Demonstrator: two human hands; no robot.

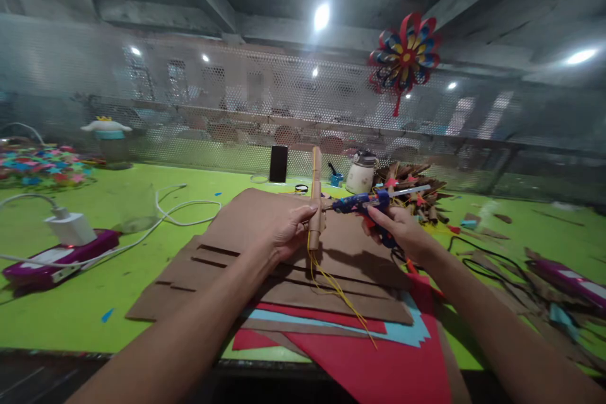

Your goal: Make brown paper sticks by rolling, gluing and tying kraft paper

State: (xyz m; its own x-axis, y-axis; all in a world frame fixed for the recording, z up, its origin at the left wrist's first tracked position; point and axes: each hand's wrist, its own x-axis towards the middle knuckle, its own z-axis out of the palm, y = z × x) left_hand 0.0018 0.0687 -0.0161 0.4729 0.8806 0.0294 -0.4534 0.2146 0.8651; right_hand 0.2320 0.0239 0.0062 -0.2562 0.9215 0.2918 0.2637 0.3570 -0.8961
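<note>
Bare forearms (199,322) reach over red paper (379,369) and stacked brown card (265,218). Above the card, the left hand (290,231) grasps a brown paper roll (315,221), already formed, yellow string (339,292) trailing below. The right hand (398,227) grips a glue gun (362,203), nozzle (328,206) at the roll's side; gluing looks unfinished, though whether they touch is hard to tell. Behind, a lidded jar (360,175) hides its contents; a small blue pot (336,180) holds something dark (331,168).
</note>
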